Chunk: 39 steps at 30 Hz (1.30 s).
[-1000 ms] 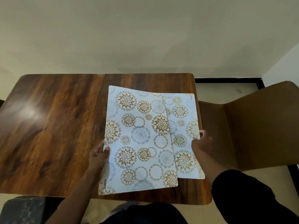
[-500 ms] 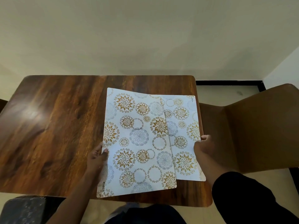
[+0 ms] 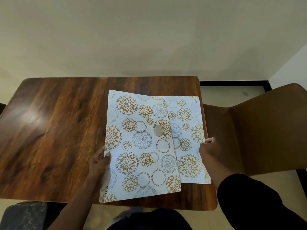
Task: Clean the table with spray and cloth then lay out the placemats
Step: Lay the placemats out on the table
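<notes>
Two white placemats with gold and grey flower circles lie on the right part of the dark wooden table (image 3: 54, 130). The upper placemat (image 3: 139, 146) overlaps the lower placemat (image 3: 189, 140), which reaches the table's right edge. My left hand (image 3: 99, 161) pinches the upper mat's left edge, thumb on top, and that side is lifted slightly off the wood. My right hand (image 3: 209, 148) grips the right edge of the lower mat. No spray bottle or cloth is in view.
A brown chair (image 3: 259, 130) stands close against the table's right side. A dark seat or stool (image 3: 23, 216) sits at the lower left. A pale wall is behind the table's far edge.
My left hand has drawn the upper placemat a little further left, uncovering more of the lower one. My right hand stays on the lower mat's edge.
</notes>
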{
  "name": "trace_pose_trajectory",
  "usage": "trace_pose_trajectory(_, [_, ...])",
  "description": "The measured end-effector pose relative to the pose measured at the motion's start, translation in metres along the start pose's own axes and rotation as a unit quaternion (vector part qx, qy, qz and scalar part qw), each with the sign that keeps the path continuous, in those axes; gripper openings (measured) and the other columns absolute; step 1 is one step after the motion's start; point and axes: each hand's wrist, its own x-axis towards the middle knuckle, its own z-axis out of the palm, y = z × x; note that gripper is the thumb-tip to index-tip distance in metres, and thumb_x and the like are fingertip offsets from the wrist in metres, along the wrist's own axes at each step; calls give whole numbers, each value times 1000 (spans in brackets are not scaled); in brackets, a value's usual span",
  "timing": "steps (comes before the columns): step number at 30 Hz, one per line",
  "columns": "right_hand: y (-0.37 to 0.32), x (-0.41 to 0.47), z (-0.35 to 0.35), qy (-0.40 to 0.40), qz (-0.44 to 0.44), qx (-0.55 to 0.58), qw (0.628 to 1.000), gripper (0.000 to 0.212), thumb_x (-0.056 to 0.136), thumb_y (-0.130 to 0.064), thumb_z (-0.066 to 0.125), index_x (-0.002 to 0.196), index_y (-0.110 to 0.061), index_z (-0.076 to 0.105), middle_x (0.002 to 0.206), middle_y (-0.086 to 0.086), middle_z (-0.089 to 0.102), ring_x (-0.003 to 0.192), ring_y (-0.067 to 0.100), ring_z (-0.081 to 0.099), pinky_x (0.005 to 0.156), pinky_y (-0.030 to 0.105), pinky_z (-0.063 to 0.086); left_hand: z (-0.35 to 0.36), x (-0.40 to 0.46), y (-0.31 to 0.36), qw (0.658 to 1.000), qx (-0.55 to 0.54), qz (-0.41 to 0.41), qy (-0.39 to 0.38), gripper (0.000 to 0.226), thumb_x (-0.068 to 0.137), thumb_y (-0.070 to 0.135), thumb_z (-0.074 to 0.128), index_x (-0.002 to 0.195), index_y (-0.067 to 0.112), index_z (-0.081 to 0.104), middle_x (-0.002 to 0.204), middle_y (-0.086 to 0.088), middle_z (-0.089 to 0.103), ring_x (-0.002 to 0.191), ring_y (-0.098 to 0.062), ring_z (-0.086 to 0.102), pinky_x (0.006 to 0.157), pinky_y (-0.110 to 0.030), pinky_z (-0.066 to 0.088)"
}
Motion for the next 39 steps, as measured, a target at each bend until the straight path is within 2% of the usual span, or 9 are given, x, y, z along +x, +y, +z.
trace_pose_trajectory(10, [4, 2, 3, -3, -7, -3, 1000, 24, 80, -6, 65, 80, -26, 50, 92, 1, 65, 83, 25, 65, 72, 49, 61, 6, 2, 0, 1000, 3, -10, 3, 35, 111, 4, 48, 141, 15, 61, 121, -16, 77, 85, -27, 82, 63, -39, 68])
trace_pose_trajectory(12, [3, 1, 1, -4, -4, -2, 1000, 24, 80, -5, 64, 80, -25, 50, 92, 1, 65, 83, 25, 65, 72, 49, 61, 4, 4, -2, 1000, -2, -14, 14, 35, 111, 5, 49, 142, 16, 62, 128, -18, 75, 98, -35, 80, 77, -52, 67])
trace_pose_trajectory(14, [1, -1, 0, -7, -2, -2, 1000, 23, 81, -5, 63, 80, -25, 50, 90, 0, 64, 81, 25, 65, 71, 49, 61, 0, 7, -6, 1000, -4, -15, 15, 40, 110, 7, 51, 149, 15, 59, 141, -18, 69, 121, -46, 71, 103, -71, 52])
trace_pose_trajectory(15, [1, -2, -1, -7, -3, 0, 1000, 23, 81, -4, 62, 81, -24, 51, 90, 0, 64, 80, 25, 65, 71, 48, 61, -3, 8, -8, 1000, -4, -11, 11, 42, 110, 7, 52, 151, 15, 58, 143, -18, 68, 125, -49, 67, 108, -76, 45])
trace_pose_trajectory(18, [-1, -4, -2, -6, -2, 3, 1000, 22, 82, -3, 61, 83, -23, 52, 89, 1, 64, 80, 25, 64, 69, 46, 61, -6, 8, -11, 1000, 8, -10, 8, 42, 110, 8, 52, 152, 15, 57, 140, -17, 70, 125, -52, 66, 105, -77, 47])
trace_pose_trajectory(22, [-2, -5, -2, -5, 0, 1, 1000, 23, 82, -2, 61, 81, -23, 51, 90, 1, 64, 80, 25, 65, 69, 45, 61, -9, 8, -13, 1000, 1, -15, 23, 42, 109, 8, 53, 150, 16, 59, 136, -17, 73, 121, -53, 68, 89, -61, 60])
trace_pose_trajectory(25, [-3, -5, -4, -13, -1, -5, 1000, 23, 83, -3, 62, 81, -23, 51, 88, 0, 64, 80, 25, 65, 68, 44, 61, -8, 7, -12, 999, -7, -21, 30, 41, 109, 9, 54, 149, 16, 59, 134, -17, 74, 120, -54, 68, 88, -60, 61])
trace_pose_trajectory(29, [-3, -6, -5, -18, 0, -6, 1000, 21, 83, -4, 61, 82, -22, 52, 86, 0, 63, 79, 26, 66, 67, 46, 62, -9, 5, -13, 999, -36, -18, 30, 51, 102, 19, 63, 152, 16, 57, 141, -18, 70, 126, -53, 65, 104, -80, 46])
trace_pose_trajectory(39, [-6, -8, -10, -20, -4, -13, 1000, 19, 86, -6, 63, 85, -23, 54, 91, 2, 64, 82, 25, 66, 68, 40, 61, -11, 6, -18, 999, -45, 17, 2, 56, 98, 24, 68, 152, 17, 58, 145, -18, 67, 128, -52, 65, 107, -82, 41])
